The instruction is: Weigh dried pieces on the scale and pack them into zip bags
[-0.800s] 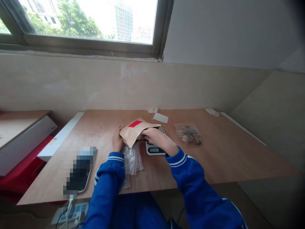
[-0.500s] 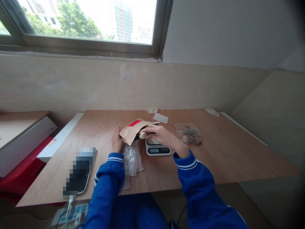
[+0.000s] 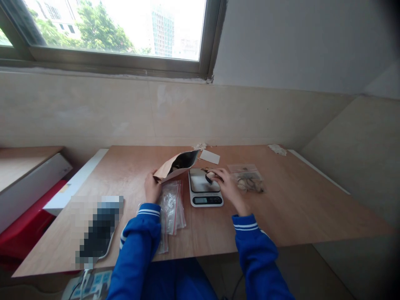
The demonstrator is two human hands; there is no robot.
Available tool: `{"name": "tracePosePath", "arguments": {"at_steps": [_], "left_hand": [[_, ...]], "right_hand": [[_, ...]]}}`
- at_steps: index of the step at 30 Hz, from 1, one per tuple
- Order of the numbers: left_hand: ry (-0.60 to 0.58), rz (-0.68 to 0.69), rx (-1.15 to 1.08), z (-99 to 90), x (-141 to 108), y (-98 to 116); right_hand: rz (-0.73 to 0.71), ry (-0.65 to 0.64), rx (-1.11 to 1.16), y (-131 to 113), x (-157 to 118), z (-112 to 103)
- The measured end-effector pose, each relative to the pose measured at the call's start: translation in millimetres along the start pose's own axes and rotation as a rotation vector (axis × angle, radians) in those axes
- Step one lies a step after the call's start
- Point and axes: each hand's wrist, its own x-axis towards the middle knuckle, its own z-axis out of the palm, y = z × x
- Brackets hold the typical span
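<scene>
My left hand grips the lower left side of a brown paper pouch. The pouch tilts with its mouth gaping to the right, showing a dark inside and some pieces. Over the steel plate of a white digital kitchen scale, the fingers of my right hand are closed on dried slices, pale with dark edges. Whether those slices rest on the plate I cannot tell. Clear zip bags lie in a pile below the pouch. To the right of the scale, a zip bag contains similar slices.
A phone with a charging cable lies at the table's left front, above a power strip. Behind the scale are a white card and crumpled white scraps; more scraps lie at the back right. A window is ahead.
My right hand has moved from the pouch's mouth to the right, over the scale plate, with slices in its fingers. The pouch has turned, so its dark opening now shows.
</scene>
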Motion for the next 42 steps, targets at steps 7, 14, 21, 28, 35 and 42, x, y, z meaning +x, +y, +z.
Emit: {"name": "tracePosePath", "arguments": {"at_steps": [7, 14, 21, 28, 35, 42], "left_hand": [[-0.004, 0.025, 0.033, -1.4, 0, 1], [0.006, 0.018, 0.028, -1.4, -1, 2], [-0.007, 0.018, 0.038, -2.4, -1, 3], [-0.015, 0.014, 0.046, -2.1, -1, 3], [-0.006, 0.009, 0.046, -2.4, -1, 4], [-0.016, 0.012, 0.070, -3.0, -2, 5]], "right_hand": [[-0.121, -0.234, -0.499, 4, -3, 30], [-0.063, -0.130, -0.379, 9, -7, 23], [0.029, 0.052, -0.091, 38, -27, 21], [0.014, 0.135, -0.355, 38, -39, 22], [0.037, 0.034, -0.288, 47, -35, 31], [0.116, -0.041, -0.450, 22, -32, 13]]}}
